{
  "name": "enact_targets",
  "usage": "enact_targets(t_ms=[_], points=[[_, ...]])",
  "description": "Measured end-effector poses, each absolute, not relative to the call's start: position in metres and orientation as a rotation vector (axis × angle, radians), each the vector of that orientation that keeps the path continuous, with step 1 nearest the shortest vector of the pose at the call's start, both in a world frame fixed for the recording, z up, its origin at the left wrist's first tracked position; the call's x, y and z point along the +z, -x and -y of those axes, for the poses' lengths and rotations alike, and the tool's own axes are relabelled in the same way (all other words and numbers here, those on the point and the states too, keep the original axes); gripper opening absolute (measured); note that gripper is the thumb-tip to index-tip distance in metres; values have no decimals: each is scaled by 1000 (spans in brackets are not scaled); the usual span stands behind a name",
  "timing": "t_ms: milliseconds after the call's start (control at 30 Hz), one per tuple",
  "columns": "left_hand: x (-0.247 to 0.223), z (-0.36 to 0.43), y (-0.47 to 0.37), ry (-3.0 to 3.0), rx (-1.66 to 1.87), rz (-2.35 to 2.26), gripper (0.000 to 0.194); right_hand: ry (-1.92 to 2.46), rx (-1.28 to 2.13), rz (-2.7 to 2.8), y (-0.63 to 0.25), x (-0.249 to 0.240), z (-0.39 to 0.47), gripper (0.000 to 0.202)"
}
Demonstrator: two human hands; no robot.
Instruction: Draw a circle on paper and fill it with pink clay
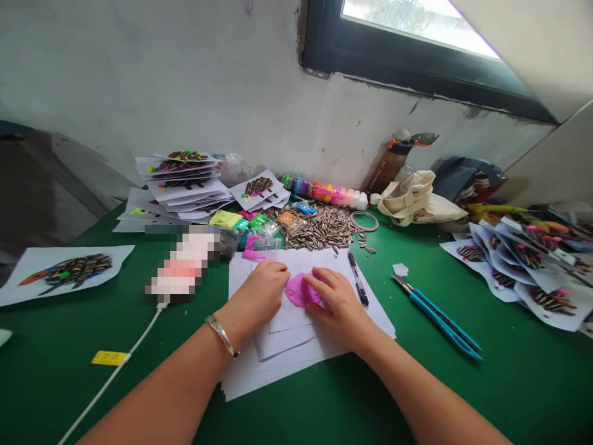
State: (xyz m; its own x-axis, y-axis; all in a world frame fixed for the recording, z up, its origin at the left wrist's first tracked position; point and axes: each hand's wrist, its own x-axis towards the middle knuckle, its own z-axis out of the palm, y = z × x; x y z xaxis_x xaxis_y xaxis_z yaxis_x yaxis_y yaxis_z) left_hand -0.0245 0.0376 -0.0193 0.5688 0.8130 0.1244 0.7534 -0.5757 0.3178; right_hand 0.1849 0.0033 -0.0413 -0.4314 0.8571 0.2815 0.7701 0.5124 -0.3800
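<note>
A flattened, roundish piece of pink modelling clay (297, 292) lies on a small white sheet atop a stack of white paper (282, 377). My left hand (262, 293), with a silver bracelet at its wrist, is curled closed at the clay's left edge; whatever its fingers may hold is hidden. From the right, my right hand (340, 306) rests its fingertips on the clay, fingers spread and thumb near the lower edge. A black pen (357, 278) lies on the paper beside my right hand.
On the green table (463, 395), a blue utility knife (440, 321) lies to the right. Sunflower seeds (319, 227), clay packets (227, 219) and a bottle (391, 161) stand behind. Stacked seed pictures (185, 191) fill the back left, others (523, 259) the right. A white cable (111, 374) crosses the left.
</note>
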Motion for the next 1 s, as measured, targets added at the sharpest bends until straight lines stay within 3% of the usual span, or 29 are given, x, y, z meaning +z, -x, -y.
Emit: enact_targets(t_ms=[500,1000], points=[[-23,-38,26,-2584,382,-1276,23,1410,264,2396,-160,-20,-5,60],[-17,-35,26,-2571,428,-1265,23,1501,254,2356,-163,-34,-4,53]])
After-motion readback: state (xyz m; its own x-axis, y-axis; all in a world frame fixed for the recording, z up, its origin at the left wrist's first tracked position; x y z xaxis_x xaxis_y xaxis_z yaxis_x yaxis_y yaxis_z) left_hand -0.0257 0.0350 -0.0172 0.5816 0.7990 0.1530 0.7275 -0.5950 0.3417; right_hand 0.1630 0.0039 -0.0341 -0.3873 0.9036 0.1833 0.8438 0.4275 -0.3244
